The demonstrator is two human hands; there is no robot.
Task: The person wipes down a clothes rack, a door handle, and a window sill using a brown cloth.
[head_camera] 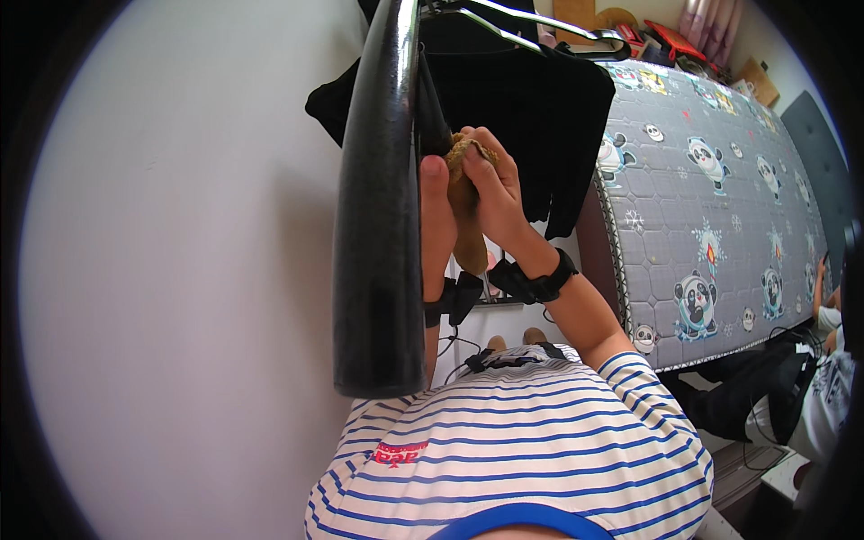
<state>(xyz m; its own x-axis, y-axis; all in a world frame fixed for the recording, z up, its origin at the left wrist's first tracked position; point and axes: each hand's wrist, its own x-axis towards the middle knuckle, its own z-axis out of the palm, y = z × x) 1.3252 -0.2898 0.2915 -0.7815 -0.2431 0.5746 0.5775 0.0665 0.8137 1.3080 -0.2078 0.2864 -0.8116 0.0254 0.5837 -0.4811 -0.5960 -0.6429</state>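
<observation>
A mustard-brown cloth (470, 226), perhaps a sock, hangs down between my two hands, its textured upper edge bunched. My right hand (498, 185) pinches that edge between thumb and fingers. My left hand (439, 216) lies against the cloth's other side, thumb up; its fingers are hidden. A thick black tube (378, 223) fills the near view and covers part of the left hand and forearm. Beside the tube, a thinner dark bar (432, 111) ends near the cloth. Behind both hands hangs a black garment (513, 101).
A metal clothes hanger (513, 30) is above the garment. On the left rises a pale wall (169, 236). To the right is a mattress (675, 223) with panda prints. A seated person (820, 385) is at the far right. Cables (451, 347) hang below my wrists.
</observation>
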